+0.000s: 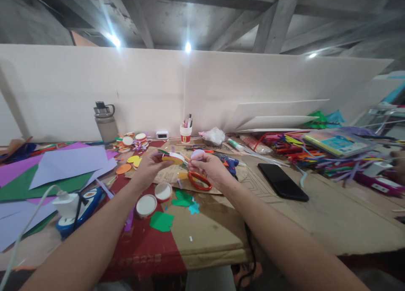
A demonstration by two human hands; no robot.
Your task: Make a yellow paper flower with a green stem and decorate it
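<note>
The forearms are spanning the desk; two white-topped rounds are lying between them, risking a knock from a lowered wrist; red scissor handles are sitting against or just below the right hand, possibly snagging it; that hand is pinching a lilac disc, the left hand a yellow-faced disc, both above the desk; a loose pinch might be dropping either.

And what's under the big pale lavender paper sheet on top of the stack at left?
Out from under the lavender sheet poke a dark green paper sheet, bright magenta paper and more lavender paper. Whatever lies beneath its middle is covered.
</note>
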